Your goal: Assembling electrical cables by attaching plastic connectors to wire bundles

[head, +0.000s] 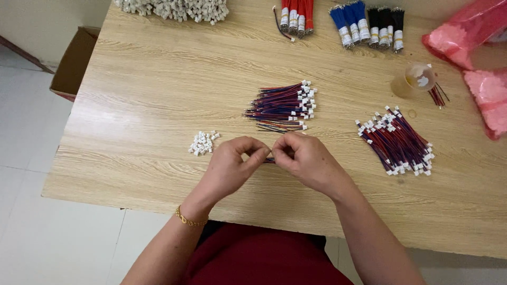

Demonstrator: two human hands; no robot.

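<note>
- A cardboard box (74, 63), brown and open-topped, stands on the floor at the upper left of the frame, just beside the left edge of the surface (158, 105); only part of it shows.
- Two pink plastic bags lie at the upper right of the frame: the upper bag (465, 31) is crumpled, translucent pink, and reaches out of the frame; the lower bag (488, 100) lies just below it at the right edge.
- White band labels (291, 18) wrap the red wire bundles at the top centre; like bands (354, 32) wrap the blue bundles, and others (385, 37) the black bundles beside them.
</note>
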